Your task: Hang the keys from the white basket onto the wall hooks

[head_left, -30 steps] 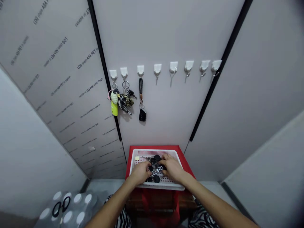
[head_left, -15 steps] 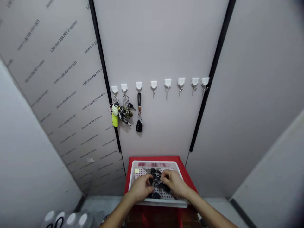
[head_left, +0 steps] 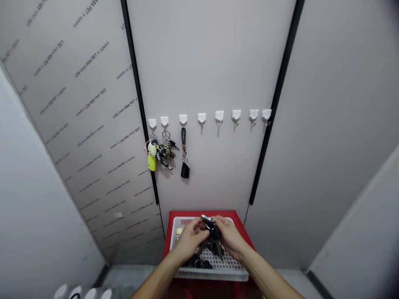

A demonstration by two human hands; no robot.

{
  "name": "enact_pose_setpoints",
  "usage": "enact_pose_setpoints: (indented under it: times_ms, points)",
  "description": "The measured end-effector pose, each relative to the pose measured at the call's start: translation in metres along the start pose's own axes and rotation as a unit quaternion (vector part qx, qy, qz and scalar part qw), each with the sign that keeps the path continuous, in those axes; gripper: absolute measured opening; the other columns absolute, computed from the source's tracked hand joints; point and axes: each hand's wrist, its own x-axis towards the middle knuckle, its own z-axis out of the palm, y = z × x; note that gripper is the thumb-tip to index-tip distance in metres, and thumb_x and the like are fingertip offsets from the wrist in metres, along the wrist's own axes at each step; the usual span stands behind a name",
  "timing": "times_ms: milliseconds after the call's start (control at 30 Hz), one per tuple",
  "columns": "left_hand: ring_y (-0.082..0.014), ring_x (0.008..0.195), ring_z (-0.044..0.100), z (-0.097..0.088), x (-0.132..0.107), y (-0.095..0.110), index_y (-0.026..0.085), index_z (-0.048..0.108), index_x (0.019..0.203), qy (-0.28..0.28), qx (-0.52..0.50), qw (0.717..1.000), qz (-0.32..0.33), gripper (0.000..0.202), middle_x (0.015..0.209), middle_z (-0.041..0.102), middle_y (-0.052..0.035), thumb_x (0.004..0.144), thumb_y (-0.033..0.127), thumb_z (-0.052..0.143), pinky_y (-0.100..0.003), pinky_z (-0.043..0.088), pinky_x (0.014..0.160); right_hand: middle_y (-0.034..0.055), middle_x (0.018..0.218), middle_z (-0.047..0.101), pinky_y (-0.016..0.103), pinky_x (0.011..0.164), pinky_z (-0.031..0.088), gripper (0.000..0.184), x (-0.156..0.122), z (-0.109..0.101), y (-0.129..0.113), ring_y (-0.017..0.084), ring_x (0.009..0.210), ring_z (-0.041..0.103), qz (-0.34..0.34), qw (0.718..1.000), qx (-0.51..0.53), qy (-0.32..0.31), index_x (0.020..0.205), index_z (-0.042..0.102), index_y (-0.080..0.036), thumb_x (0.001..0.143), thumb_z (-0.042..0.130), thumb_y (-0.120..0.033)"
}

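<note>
Both my hands hold a bunch of keys (head_left: 213, 232) with dark heads, raised just above the white basket (head_left: 215, 274). My left hand (head_left: 190, 240) pinches it from the left. The fingers of my right hand (head_left: 229, 234) close on its right side, and a silver key blade hangs below them. More dark keys (head_left: 199, 262) lie on the basket's perforated bottom, partly hidden by my hands. On the wall, a car key (head_left: 185, 170) on a braided strap hangs from the third hook. Two key bunches hang to its left, one with a yellow-green tag (head_left: 151, 162).
Several white hooks (head_left: 202, 118) run in a row across the wall panel, between two black strips (head_left: 268, 137). The basket stands on a red stool (head_left: 243, 232). White-capped containers (head_left: 91, 294) stand at the lower left. A pale yellow piece (head_left: 179, 231) lies in the basket.
My hands have lifted a key bunch up from the pile in the basket. The view has tilted slightly, so the hooks and basket appear lower.
</note>
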Motion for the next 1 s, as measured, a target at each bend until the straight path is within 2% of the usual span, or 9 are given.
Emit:
enact_pose_setpoints:
  times_ms: [133, 200, 333, 433, 567, 667, 800, 900, 1000]
  points:
    - [-0.0094, 0.062, 0.047, 0.004, 0.009, 0.023, 0.011, 0.052, 0.08, 0.086, -0.001, 0.996, -0.014, 0.025, 0.07, 0.054, -0.0028, 0.062, 0.026, 0.046, -0.02, 0.036, 0.059, -0.0056, 0.046, 0.041, 0.019, 0.04, 0.029, 0.027, -0.001, 0.009, -0.008, 0.005, 0.04, 0.036, 0.01, 1.0, 0.013, -0.013, 0.056, 0.041, -0.016, 0.054, 0.054, -0.039]
    - [-0.0071, 0.053, 0.043, 0.004, 0.013, 0.033, 0.011, 0.053, 0.076, 0.106, 0.008, 0.994, -0.034, 0.024, 0.064, 0.053, -0.0008, 0.059, 0.026, 0.048, -0.019, 0.034, 0.052, -0.006, 0.044, 0.041, 0.019, 0.04, 0.029, 0.027, -0.002, 0.012, -0.011, 0.005, 0.039, 0.035, 0.015, 0.999, 0.015, -0.033, 0.055, 0.04, -0.016, 0.054, 0.054, -0.039]
    - [-0.0044, 0.045, 0.037, 0.004, 0.019, 0.043, 0.011, 0.054, 0.07, 0.08, -0.009, 0.995, -0.064, 0.024, 0.054, 0.048, 0.0028, 0.055, 0.029, 0.052, -0.017, 0.029, 0.044, -0.0064, 0.042, 0.04, 0.019, 0.04, 0.03, 0.027, -0.003, 0.012, -0.015, 0.004, 0.038, 0.035, 0.016, 0.999, 0.011, -0.045, 0.054, 0.04, -0.015, 0.054, 0.054, -0.038]
    - [-0.0041, 0.043, 0.037, 0.002, 0.021, 0.047, 0.01, 0.054, 0.064, 0.068, -0.016, 0.995, -0.067, 0.023, 0.05, 0.046, 0.0034, 0.055, 0.031, 0.053, -0.017, 0.029, 0.044, -0.0064, 0.042, 0.04, 0.019, 0.041, 0.029, 0.025, -0.003, 0.01, -0.021, 0.004, 0.038, 0.035, 0.007, 0.999, -0.015, -0.043, 0.055, 0.044, -0.014, 0.055, 0.053, -0.037]
    - [-0.0057, 0.048, 0.041, -0.001, 0.025, 0.054, 0.011, 0.055, 0.063, 0.079, -0.006, 0.996, -0.04, 0.021, 0.053, 0.05, 0.002, 0.055, 0.03, 0.052, -0.018, 0.032, 0.049, -0.0023, 0.056, 0.05, 0.02, 0.05, 0.034, 0.023, -0.004, 0.008, -0.032, 0.007, 0.051, 0.043, -0.049, 0.995, -0.089, -0.022, 0.066, 0.052, -0.014, 0.059, 0.051, -0.035]
    - [-0.007, 0.05, 0.042, -0.002, 0.029, 0.061, 0.01, 0.056, 0.063, 0.082, 0.051, 0.995, -0.015, 0.02, 0.054, 0.052, 0.0008, 0.055, 0.028, 0.051, -0.019, 0.033, 0.051, 0.0006, 0.067, 0.054, 0.024, 0.061, 0.036, 0.022, -0.004, 0.007, -0.039, 0.011, 0.065, 0.047, -0.116, 0.98, -0.15, -0.061, 0.073, 0.054, -0.014, 0.062, 0.048, -0.033]
    - [-0.0097, 0.056, 0.045, -0.002, 0.033, 0.074, 0.011, 0.058, 0.061, 0.061, 0.163, 0.983, 0.055, 0.019, 0.057, 0.053, -0.0009, 0.058, 0.027, 0.048, -0.021, 0.035, 0.054, 0.0007, 0.067, 0.055, 0.025, 0.064, 0.036, 0.018, 0.0, 0.007, -0.045, 0.012, 0.066, 0.047, -0.184, 0.956, -0.21, -0.091, 0.072, 0.055, -0.014, 0.063, 0.047, -0.028]
    - [-0.011, 0.062, 0.047, 0.001, 0.037, 0.087, 0.013, 0.058, 0.065, 0.082, 0.202, 0.971, 0.101, 0.017, 0.064, 0.055, -0.0018, 0.058, 0.024, 0.048, -0.021, 0.036, 0.058, 0.0004, 0.066, 0.054, 0.024, 0.061, 0.035, 0.016, 0.003, 0.01, -0.058, 0.012, 0.064, 0.046, -0.233, 0.939, -0.246, -0.055, 0.07, 0.054, -0.014, 0.064, 0.046, -0.026]
    - [-0.0106, 0.065, 0.048, 0.005, 0.044, 0.102, 0.012, 0.054, 0.078, 0.105, 0.136, 0.979, 0.113, 0.022, 0.071, 0.056, -0.0028, 0.059, 0.023, 0.048, -0.021, 0.038, 0.06, -0.0008, 0.059, 0.052, 0.022, 0.056, 0.035, 0.013, 0.006, 0.017, -0.082, 0.01, 0.058, 0.044, -0.262, 0.934, -0.245, -0.009, 0.066, 0.054, -0.014, 0.062, 0.047, -0.025]
